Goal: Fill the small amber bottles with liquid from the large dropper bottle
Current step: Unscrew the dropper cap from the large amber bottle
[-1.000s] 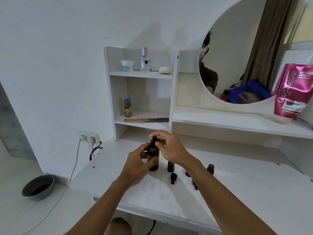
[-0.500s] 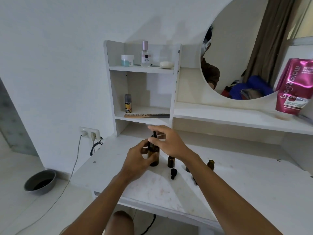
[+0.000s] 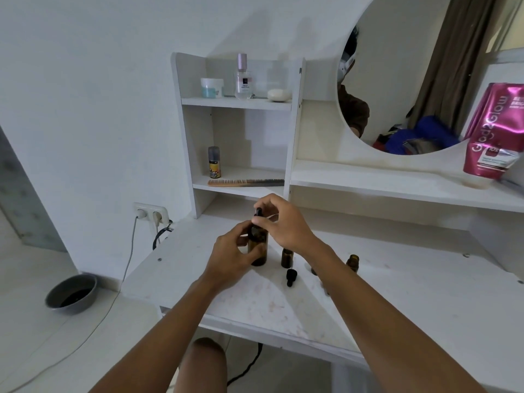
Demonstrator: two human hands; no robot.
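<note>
The large amber dropper bottle [image 3: 259, 248] stands upright on the white vanity table [image 3: 397, 293]. My left hand [image 3: 234, 252] grips its body from the left. My right hand [image 3: 280, 222] pinches its black dropper cap [image 3: 258, 212] from above. Just right of it stands a small amber bottle [image 3: 287, 258] with no cap. A loose black dropper cap [image 3: 291, 277] lies in front of that one. Another small amber bottle [image 3: 352, 262] stands farther right, beyond my right forearm, which partly hides something dark beside it.
A white shelf unit [image 3: 238, 103] at the back holds jars, a spray bottle [image 3: 243, 78], a small can [image 3: 214, 163] and a comb [image 3: 245, 182]. A round mirror [image 3: 411, 80] and pink pouch [image 3: 493, 134] sit right. A wall socket [image 3: 150, 215] with cables and a grey bowl [image 3: 71, 293] are left.
Both hands stay on the large bottle; my right fingers have shifted around the dropper cap. The view tilted slightly, so the shelf sits higher in frame than one second ago.
</note>
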